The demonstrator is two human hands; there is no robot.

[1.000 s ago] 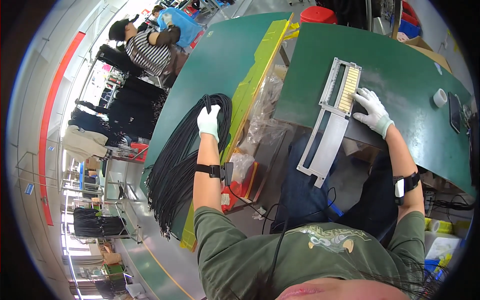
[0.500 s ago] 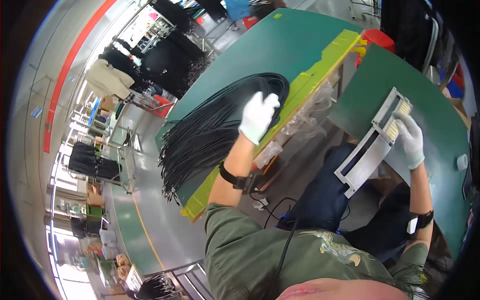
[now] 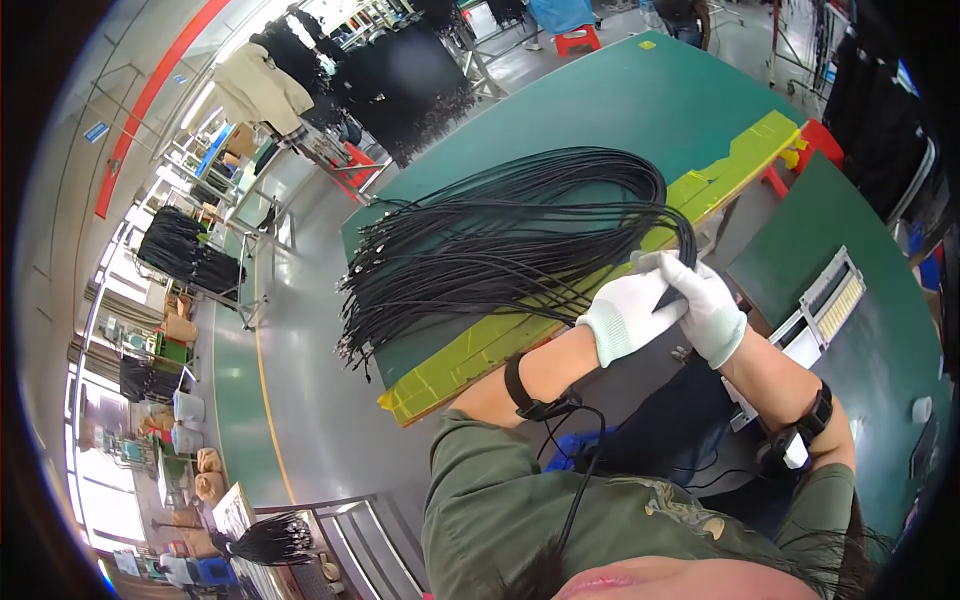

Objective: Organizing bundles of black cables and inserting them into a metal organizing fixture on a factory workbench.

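A large bundle of black cables [image 3: 510, 235] lies looped on the green table, its metal-tipped ends toward the left. Part of the loop is pulled over the table's near edge, where both my white-gloved hands meet. My left hand [image 3: 628, 318] is closed around these cables. Right beside it, touching it, my right hand [image 3: 708, 312] has its fingers closed on the same strands. The gloves hide just how the fingers wrap round them.
Yellow tape [image 3: 470, 358] covers the near edge of the green table [image 3: 560, 110]. On a second green table [image 3: 885, 350] at right lie a metal fixture [image 3: 832, 305] with a pale row of pieces and a white roll [image 3: 921, 409]. A red stool [image 3: 822, 142] stands behind.
My right hand has left the metal fixture and come over to my left hand. The near part of the cable loop has been drawn off the table's edge toward me. The view has shifted.
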